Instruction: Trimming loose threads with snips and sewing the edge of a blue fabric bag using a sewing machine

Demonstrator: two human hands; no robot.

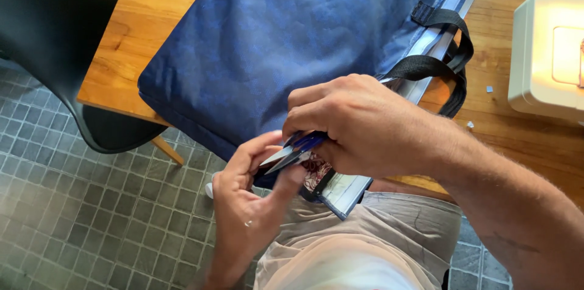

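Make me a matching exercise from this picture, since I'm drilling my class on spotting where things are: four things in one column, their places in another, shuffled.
Things:
1. bag
2. snips
3. chair
4. sewing machine

Places:
A. on the tiled floor, left of the table
B. at the table's right edge
C. spread across the wooden table
D. between the two hands, at the bag's corner

Pairs: 1-C, 2-D, 3-A, 4-B
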